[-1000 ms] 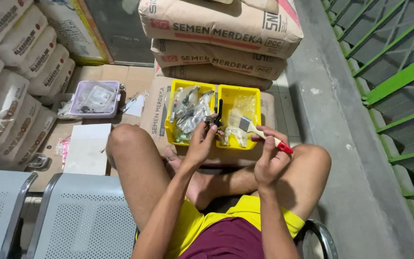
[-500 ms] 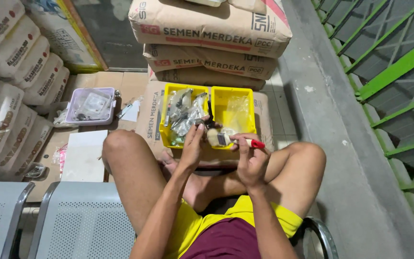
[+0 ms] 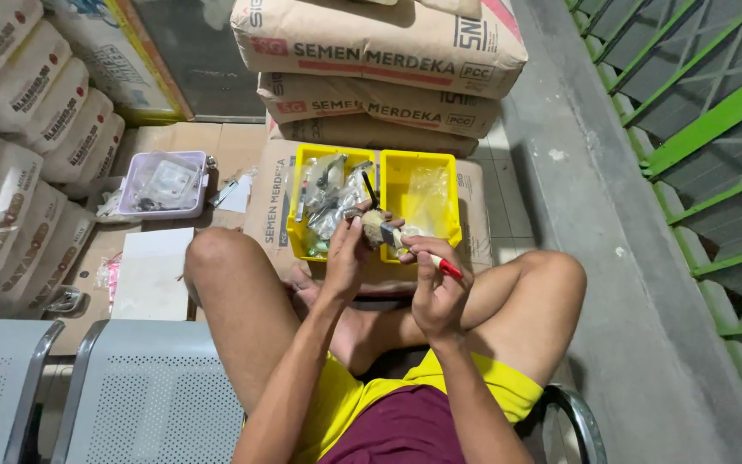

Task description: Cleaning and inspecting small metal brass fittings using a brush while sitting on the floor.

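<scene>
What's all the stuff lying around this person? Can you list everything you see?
brush: one, pale bristles, red-tipped handle, held in both hands over the bins
yellow bins: two, side by side on a sack in front of the knees; left one full of small clear bags, right one nearly bare
brown sacks: several, stacked behind the bins
white sacks: many, piled at the left
lilac tray: one, holding clear bags, left of the bins
white sheet: one, on cardboard by the left knee
grey seats: two, perforated metal, bottom left
green railing: one, at the right
left hand: at the bristles
right hand: gripping the handle
</scene>
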